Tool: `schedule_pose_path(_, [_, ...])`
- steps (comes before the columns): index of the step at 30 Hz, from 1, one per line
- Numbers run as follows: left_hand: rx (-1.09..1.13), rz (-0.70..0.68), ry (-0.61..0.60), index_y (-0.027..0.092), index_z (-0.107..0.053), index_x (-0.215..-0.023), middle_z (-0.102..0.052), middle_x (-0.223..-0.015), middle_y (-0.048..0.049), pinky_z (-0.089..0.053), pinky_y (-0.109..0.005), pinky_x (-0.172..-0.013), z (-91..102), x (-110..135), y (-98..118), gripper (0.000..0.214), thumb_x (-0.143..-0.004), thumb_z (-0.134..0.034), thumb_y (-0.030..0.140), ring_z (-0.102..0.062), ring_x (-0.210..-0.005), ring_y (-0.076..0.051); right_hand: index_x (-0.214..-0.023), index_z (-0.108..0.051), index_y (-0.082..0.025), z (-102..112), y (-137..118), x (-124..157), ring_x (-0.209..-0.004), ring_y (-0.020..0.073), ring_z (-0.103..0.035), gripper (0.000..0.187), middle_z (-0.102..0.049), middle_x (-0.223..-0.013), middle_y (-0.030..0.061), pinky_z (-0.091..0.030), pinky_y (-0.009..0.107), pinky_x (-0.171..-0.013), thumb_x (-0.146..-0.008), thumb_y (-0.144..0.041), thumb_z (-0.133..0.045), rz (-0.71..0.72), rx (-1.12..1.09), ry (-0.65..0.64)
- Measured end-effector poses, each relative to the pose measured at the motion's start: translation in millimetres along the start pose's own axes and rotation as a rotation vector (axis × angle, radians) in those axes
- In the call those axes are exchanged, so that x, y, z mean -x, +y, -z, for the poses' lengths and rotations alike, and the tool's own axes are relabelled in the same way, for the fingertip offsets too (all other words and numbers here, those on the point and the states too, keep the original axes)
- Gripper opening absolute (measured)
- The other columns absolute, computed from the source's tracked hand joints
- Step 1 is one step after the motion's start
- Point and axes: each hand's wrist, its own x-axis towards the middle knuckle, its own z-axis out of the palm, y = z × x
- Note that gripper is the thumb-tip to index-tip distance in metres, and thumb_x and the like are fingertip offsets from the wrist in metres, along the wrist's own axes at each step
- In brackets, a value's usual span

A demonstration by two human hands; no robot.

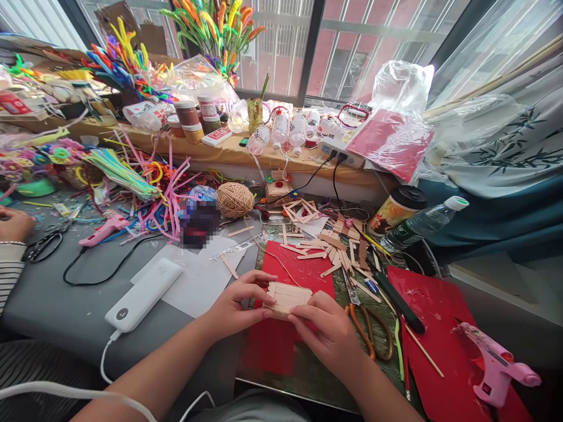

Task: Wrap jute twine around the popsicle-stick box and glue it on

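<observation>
Between my two hands is a small wooden piece built from craft sticks [288, 298], held over a red sheet [275, 351]. My left hand [244, 302] pinches its left end, thumb below and fingers at the upper edge. At the right end, my right hand [323, 322] grips the lower corner with thumb and fingers. A pile of loose craft sticks [338, 249] lies beyond the hands to the right. Scissors with orange-brown handles [369, 331] rest just right of my right hand. Part of the piece's underside is hidden by my fingers.
A pink glue gun [497, 363] lies on another red sheet [431, 299] at the right. A white power bank [144, 293] with a cable is at the left. Twine [235, 200], a water bottle [424, 223] and pipe cleaners [125, 173] stand farther back. Another person's hand [15, 225] shows far left.
</observation>
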Motion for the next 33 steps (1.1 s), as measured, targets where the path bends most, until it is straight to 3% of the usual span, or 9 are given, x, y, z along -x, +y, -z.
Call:
schedule_pose_path(6, [0.139,0.004,0.026,0.023,-0.078,-0.092,-0.062,-0.144,-0.0115,-0.050,-0.051,-0.115,1.3,1.0,-3.2,0.005,-0.088,-0.082,0.023,-0.063,-0.134,-0.031,-0.103,-0.074,-0.023,-0.4,0.3,-1.9,-0.076,0.0193,-0.058,0.011,-0.060,-0.081,0.0031,-0.046,0.032,-0.066,-0.099,-0.017,-0.066,-0.045,-0.048,0.001])
schedule_pose_path(11, [0.018,-0.029,0.058,0.022,-0.076,-0.090,-0.073,-0.124,-0.0105,-0.054,-0.049,-0.110,1.3,3.1,-2.8,0.004,-0.091,-0.077,0.018,-0.067,-0.128,-0.030,-0.104,-0.072,-0.024,-2.5,1.5,1.6,-0.076,0.0190,-0.058,0.010,-0.061,-0.082,0.0028,-0.046,0.032,-0.066,-0.100,-0.017,-0.065,-0.061,-0.074,0.017])
schedule_pose_path(16, [-0.042,-0.048,0.057,0.022,-0.073,-0.090,-0.072,-0.124,-0.0109,-0.052,-0.050,-0.112,0.5,4.2,-0.4,0.004,-0.092,-0.074,0.018,-0.065,-0.131,-0.031,-0.102,-0.073,-0.024,-4.0,0.1,-0.2,-0.077,0.0198,-0.060,0.011,-0.063,-0.082,0.0034,-0.048,0.033,-0.067,-0.099,-0.017,-0.065,-0.084,-0.088,0.024])
schedule_pose_path(18, [-0.047,-0.001,0.070,0.023,-0.073,-0.098,-0.070,-0.127,-0.0121,-0.052,-0.050,-0.112,-0.8,2.8,1.3,0.008,-0.091,-0.075,0.021,-0.064,-0.130,-0.031,-0.099,-0.073,-0.024,-4.7,-1.9,-2.2,-0.077,0.0199,-0.060,0.011,-0.063,-0.081,0.0033,-0.048,0.033,-0.067,-0.098,-0.017,-0.065,-0.107,-0.101,0.029])
schedule_pose_path(22, [0.089,0.122,0.024,0.025,-0.064,-0.137,-0.056,-0.149,-0.0156,-0.046,-0.049,-0.118,-5.9,-0.8,0.5,0.044,-0.094,-0.073,0.030,-0.053,-0.142,-0.032,-0.094,-0.072,-0.024,-4.8,-6.2,-5.3,-0.077,0.0200,-0.061,0.012,-0.065,-0.081,0.0031,-0.049,0.033,-0.067,-0.097,-0.015,-0.064,-0.144,-0.132,0.055])
schedule_pose_path(24, [0.185,0.188,-0.019,0.026,-0.057,-0.147,-0.055,-0.153,-0.0151,-0.044,-0.048,-0.120,-8.5,-1.1,-2.7,0.052,-0.097,-0.069,0.035,-0.052,-0.144,-0.032,-0.096,-0.071,-0.024,-2.7,-6.7,-4.8,-0.078,0.0201,-0.062,0.012,-0.066,-0.083,0.0034,-0.050,0.033,-0.068,-0.097,-0.014,-0.063,-0.139,-0.141,0.062])
schedule_pose_path(27, [0.243,0.234,-0.028,0.027,-0.053,-0.151,-0.059,-0.150,-0.0145,-0.047,-0.047,-0.118,-10.4,0.8,-8.3,0.055,-0.099,-0.068,0.038,-0.058,-0.139,-0.031,-0.103,-0.071,-0.024,3.6,-3.0,0.3,-0.080,0.0202,-0.063,0.016,-0.067,-0.086,0.0037,-0.051,0.033,-0.070,-0.096,-0.012,-0.063,-0.101,-0.136,0.071])
schedule_pose_path(33, [0.147,0.202,-0.016,0.026,-0.056,-0.148,-0.060,-0.148,-0.0137,-0.047,-0.045,-0.118,-8.7,3.6,-12.6,0.051,-0.100,-0.066,0.038,-0.059,-0.136,-0.031,-0.107,-0.070,-0.025,15.7,10.5,14.2,-0.075,0.0191,-0.061,0.020,-0.066,-0.083,0.0026,-0.049,0.033,-0.066,-0.096,-0.009,-0.063,-0.078,-0.111,0.094])
